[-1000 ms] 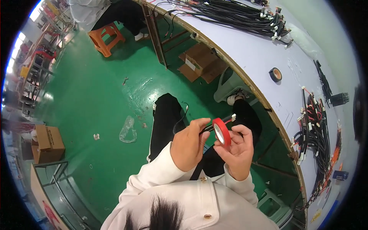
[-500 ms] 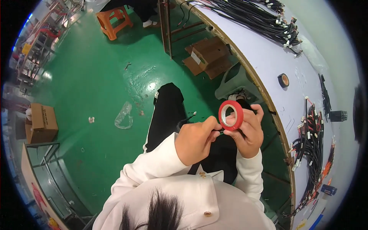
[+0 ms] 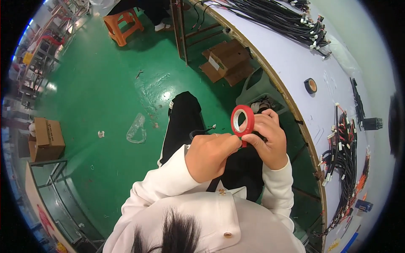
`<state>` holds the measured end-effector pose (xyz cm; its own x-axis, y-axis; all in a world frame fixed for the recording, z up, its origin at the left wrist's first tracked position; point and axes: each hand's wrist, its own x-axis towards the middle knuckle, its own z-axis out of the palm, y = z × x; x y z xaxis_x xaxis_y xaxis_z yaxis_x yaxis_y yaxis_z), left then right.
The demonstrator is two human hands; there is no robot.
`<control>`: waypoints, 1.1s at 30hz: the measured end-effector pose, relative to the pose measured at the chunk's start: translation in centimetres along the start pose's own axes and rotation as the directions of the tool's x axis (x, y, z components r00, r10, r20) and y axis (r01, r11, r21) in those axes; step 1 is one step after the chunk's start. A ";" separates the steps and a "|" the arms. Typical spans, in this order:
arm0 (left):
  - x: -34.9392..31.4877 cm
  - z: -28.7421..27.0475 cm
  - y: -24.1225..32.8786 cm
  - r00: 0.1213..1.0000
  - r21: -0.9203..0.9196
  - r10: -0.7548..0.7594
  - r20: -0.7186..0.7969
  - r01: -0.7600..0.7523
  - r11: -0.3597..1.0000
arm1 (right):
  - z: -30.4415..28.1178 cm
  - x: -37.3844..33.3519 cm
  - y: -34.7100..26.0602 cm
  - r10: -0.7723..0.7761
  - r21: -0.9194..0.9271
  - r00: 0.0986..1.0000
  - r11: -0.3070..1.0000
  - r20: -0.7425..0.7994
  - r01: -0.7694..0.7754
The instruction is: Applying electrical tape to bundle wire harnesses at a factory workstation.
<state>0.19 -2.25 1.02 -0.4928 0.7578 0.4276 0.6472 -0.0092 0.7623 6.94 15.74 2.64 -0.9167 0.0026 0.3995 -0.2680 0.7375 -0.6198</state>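
Above my lap, my right hand (image 3: pixel 271 143) is closed on a roll of red tape (image 3: pixel 250 120), its fingers passing behind and into the ring. A short red strip hangs down from the roll, between the two hands. My left hand (image 3: pixel 210 155) is closed beside it, fingertips against the strip and touching the right thumb's side. From behind the left hand a thin black cable (image 3: pixel 197 133) sticks out, with a small white connector (image 3: pixel 214 126) on its end. The left fingers hide the rest of the cable.
The white table (image 3: pixel 291 63) curves along my right, bearing bundles of black cables (image 3: pixel 278 23), a wire harness (image 3: pixel 344 156) and a black tape roll (image 3: pixel 311 86). Beneath its edge lie an opened carton (image 3: pixel 228 61) and a pale stool (image 3: pixel 259 86). An orange stool (image 3: pixel 123 27) stands farther off.
The red tape roll has moved left and slightly up, turning more edge-on. A red strip now shows below it. My left hand has shifted slightly left, its fingers curled tighter.
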 end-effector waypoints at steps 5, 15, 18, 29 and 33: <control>-0.4 -0.3 0.1 0.998 0.071 0.043 0.042 -0.046 0.996 | 0.3 -0.2 -0.7 0.059 0.047 0.998 0.997 -0.034 -0.057; 0.1 -0.2 0.1 0.998 0.032 0.031 0.046 -0.033 0.999 | 0.0 -0.1 -0.9 -0.018 -0.071 0.996 0.997 -0.086 0.012; 0.4 -0.4 -0.7 0.996 0.075 0.061 0.062 -0.066 0.995 | -0.3 0.4 -0.6 0.065 -0.020 0.998 0.998 0.000 -0.065; -1.0 2.5 -1.0 0.983 -0.056 -0.172 0.057 0.175 0.983 | 0.5 -2.4 3.1 0.538 0.222 0.790 0.765 0.294 -0.604; -2.5 1.6 -1.2 0.980 -0.112 -0.200 -0.006 0.198 0.974 | 3.5 -1.7 2.0 0.422 0.526 0.885 0.715 0.199 -0.460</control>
<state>1.58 -3.07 -1.74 -0.6154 0.7407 0.2696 0.4676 0.0677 0.8813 6.97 14.87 -1.64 -0.9829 0.1794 -0.0425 0.0736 0.1708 -0.9825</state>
